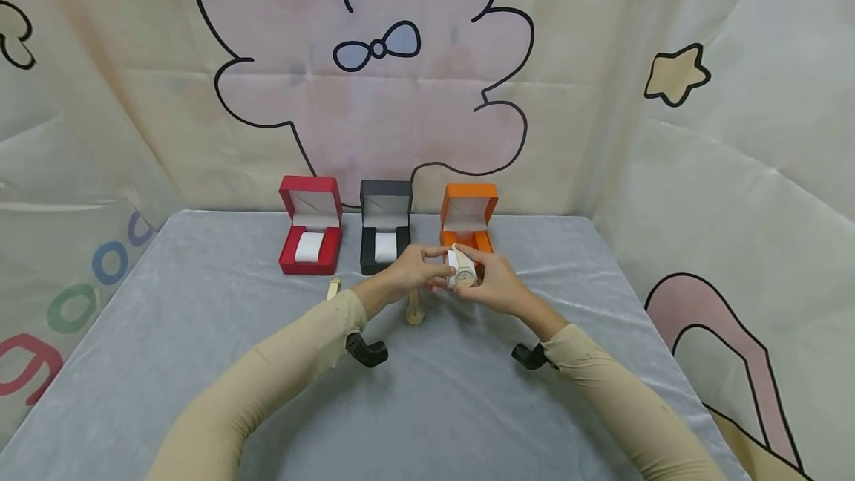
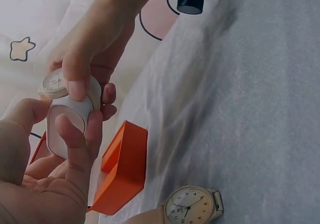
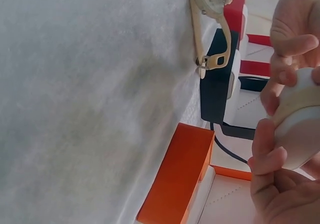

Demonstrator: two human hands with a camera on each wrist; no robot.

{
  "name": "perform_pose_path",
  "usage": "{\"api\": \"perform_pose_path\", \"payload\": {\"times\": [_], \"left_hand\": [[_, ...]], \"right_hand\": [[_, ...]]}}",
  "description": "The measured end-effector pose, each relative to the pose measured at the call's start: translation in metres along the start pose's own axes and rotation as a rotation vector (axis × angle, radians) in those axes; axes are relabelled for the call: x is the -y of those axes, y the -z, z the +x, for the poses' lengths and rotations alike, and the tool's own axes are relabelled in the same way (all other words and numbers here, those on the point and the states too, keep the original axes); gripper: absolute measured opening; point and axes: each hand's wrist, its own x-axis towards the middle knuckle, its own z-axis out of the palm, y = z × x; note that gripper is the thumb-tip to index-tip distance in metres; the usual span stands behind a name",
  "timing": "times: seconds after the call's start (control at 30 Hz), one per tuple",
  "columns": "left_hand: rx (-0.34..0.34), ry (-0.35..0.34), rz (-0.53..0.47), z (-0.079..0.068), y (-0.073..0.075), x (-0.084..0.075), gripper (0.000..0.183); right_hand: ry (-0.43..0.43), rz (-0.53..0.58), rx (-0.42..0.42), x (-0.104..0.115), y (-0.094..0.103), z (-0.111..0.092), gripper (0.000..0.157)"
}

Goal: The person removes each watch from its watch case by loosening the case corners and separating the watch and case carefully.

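Observation:
Between both hands, in front of the orange watch box [image 1: 470,201], is a white watch cushion [image 2: 74,106] with a pale-strapped wristwatch [image 1: 464,277] around it. My left hand [image 1: 415,270] grips the cushion's end, its thumb and fingers on either side. With thumb and fingers my right hand [image 1: 499,286] holds the wristwatch on the cushion; the thumb lies beside the dial [image 2: 53,80]. Fingers partly hide the strap. Just below the left hand, a second wristwatch [image 2: 190,205] with a beige strap stands on the cloth.
A red watch box [image 1: 309,266] and a black watch box [image 1: 386,189] stand with raised lids left of the orange one, each with a white cushion inside. Part of another pale watch strap [image 1: 333,287] shows beside the left forearm. Grey cloth [image 1: 427,407] covers the table.

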Motion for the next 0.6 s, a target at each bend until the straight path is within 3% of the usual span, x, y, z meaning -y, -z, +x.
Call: {"api": "perform_pose_path", "payload": {"times": [0.37, 0.6], "left_hand": [[0.025, -0.007, -0.036, -0.0036, 0.0047, 0.0010, 0.062], [0.065, 0.008, -0.003, -0.0067, 0.0072, 0.0007, 0.066]], "right_hand": [[0.016, 0.002, 0.004, 0.0028, -0.0005, 0.0000, 0.074], [0.008, 0.263, 0.137, -0.0031, 0.0004, 0.0010, 0.073]]}}
